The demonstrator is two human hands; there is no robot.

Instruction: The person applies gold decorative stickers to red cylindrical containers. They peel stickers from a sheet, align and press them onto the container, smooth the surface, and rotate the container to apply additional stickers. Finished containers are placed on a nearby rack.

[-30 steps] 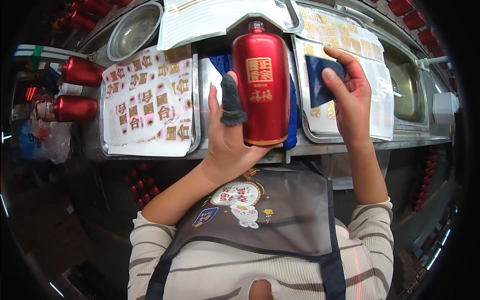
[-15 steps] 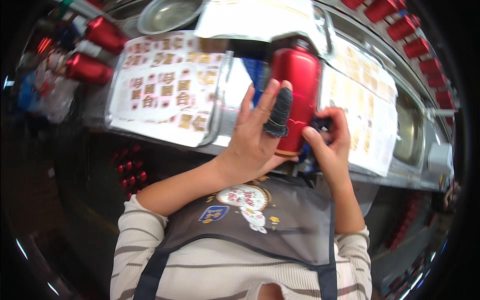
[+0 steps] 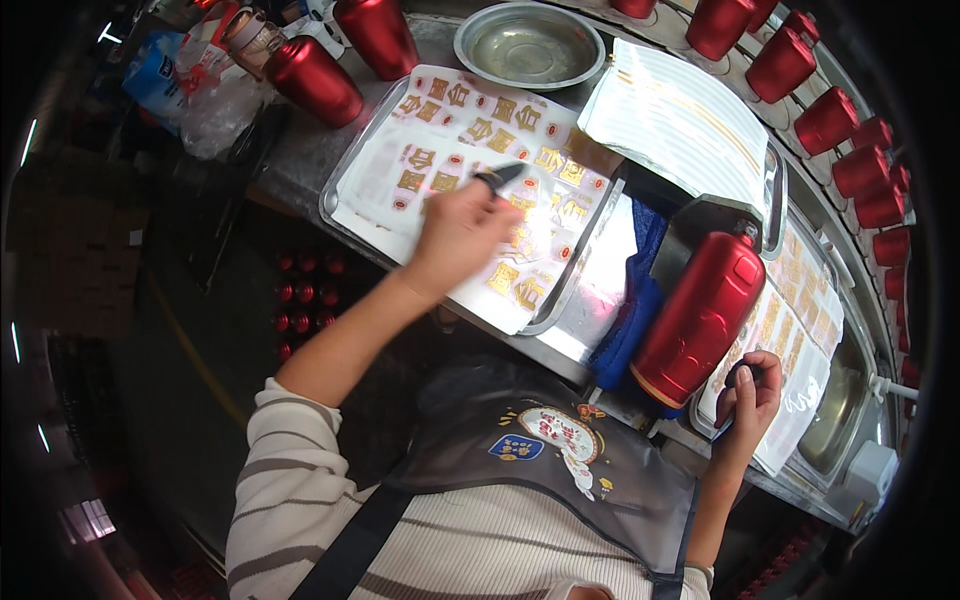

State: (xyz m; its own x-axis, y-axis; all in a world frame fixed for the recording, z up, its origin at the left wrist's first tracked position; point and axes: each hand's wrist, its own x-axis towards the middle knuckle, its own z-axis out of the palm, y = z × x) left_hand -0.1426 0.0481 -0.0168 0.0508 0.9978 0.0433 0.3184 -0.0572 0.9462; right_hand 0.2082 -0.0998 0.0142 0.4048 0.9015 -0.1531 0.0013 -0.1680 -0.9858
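Observation:
A glossy red bottle lies slantwise in a metal holder beside a blue cloth. My left hand is over a white sheet of gold character decals on a metal tray. A dark cover sits on one finger, and motion blur smears the fingertips. To the right of the bottle's base, my right hand is curled, apart from the bottle. A small dark thing shows at its fingertips; whether it is held or worn is unclear.
A round metal basin stands behind the tray, beside a stack of white sheets. More decal sheets lie right of the bottle. Red bottles line a curved rack at right; others stand far left, near a plastic bag.
My left hand has left the bottle and moved left over the decal sheet. My right hand has drawn away from the bottle's side. The bottle rests in the holder; the whole view has shifted.

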